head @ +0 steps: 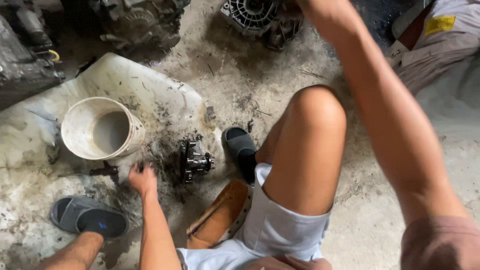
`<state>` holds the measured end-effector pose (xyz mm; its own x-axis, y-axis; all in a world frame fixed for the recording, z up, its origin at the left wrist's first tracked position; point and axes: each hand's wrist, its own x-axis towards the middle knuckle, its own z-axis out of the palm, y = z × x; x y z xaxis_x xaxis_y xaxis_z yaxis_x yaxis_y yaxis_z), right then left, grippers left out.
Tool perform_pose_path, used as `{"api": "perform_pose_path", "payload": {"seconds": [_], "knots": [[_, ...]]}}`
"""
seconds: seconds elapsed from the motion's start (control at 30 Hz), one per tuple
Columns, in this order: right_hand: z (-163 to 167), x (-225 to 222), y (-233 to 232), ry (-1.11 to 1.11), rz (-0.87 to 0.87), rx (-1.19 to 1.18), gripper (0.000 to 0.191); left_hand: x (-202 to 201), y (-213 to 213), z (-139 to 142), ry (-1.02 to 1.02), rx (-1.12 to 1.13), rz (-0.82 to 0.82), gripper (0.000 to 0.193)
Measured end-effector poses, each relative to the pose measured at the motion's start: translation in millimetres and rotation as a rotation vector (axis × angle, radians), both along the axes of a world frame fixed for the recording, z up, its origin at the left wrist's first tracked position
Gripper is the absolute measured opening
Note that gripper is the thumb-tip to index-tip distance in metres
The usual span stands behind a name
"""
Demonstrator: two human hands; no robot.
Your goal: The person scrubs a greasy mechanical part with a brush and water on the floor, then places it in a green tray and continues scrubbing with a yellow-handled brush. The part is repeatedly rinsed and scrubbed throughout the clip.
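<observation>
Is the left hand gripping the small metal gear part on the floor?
No. The left hand rests on the floor beside the white bucket, apart from the metal gear part.

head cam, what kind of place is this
Probably a car repair workshop floor: greasy engine parts and a metal housing lie on stained concrete, and the left hand is beside a small gear assembly.

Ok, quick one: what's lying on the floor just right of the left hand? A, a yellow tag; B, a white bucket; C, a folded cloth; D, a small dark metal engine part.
D: the left hand rests on the dirty floor, and a small dark metal part lies just to its right; the white bucket sits up and to its left.
</observation>
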<state>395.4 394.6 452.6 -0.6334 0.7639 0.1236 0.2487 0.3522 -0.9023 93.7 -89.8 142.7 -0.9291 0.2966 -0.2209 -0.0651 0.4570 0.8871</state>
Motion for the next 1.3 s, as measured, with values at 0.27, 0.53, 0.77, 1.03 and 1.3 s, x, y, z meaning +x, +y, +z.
{"api": "perform_pose_path", "payload": {"seconds": [0.27,0.53,0.77,1.03,1.3], "knots": [[-101.3,57.7,-1.5,0.441,-0.390,-0.796,0.094,-5.5,-0.7,-21.4,0.228,-0.632,-0.072,0.092],[-56.0,2.7,-23.6,0.719,-0.577,-1.018,0.121,10.3,56.3,-11.4,0.029,-0.042,-0.565,0.086],[-24.8,-9.4,-31.9,0.769,-0.302,-0.974,0.097,30.4,87.9,6.1,-0.527,0.031,-0.767,0.099],[-32.3,3.9,-44.1,0.721,-0.478,-0.991,0.094,33.0,106.2,11.6,-0.377,0.068,-0.912,0.097],[-85.5,13.1,-27.1,0.723,-0.728,-1.117,0.049,41.6,114.1,-3.0,-0.047,0.320,-0.829,0.064]]}}
